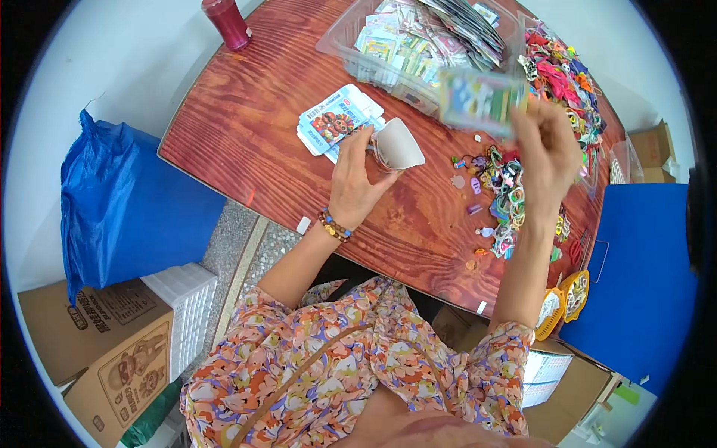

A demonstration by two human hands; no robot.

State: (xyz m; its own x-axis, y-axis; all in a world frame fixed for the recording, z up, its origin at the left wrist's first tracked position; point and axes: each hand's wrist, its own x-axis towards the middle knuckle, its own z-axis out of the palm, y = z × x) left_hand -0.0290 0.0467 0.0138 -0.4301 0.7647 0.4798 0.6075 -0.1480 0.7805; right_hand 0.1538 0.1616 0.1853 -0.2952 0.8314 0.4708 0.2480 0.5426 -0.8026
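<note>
My left hand (353,179) is closed around a small open carton (401,144) with a white inside, its mouth facing up toward me. Just left of it lie several flat blue-and-white printed cartons (332,123), overlapping on the table. My right hand (549,145) is raised at the right and pinches a small printed packet (482,102) at its edge. The packet is blurred, and it hangs before the near side of a clear plastic bin (414,95). Inside that bin are many flat packets (381,48). Whether anything lies in the carton cannot be seen.
Small colourful trinkets (508,194) are strewn near my right forearm, and a larger heap (560,78) fills the right side of the reddish wooden table (246,112). A red bottle (228,26) stands far left. Yellow baskets (551,313) sit beyond the right edge; cardboard boxes (127,366) stand lower left.
</note>
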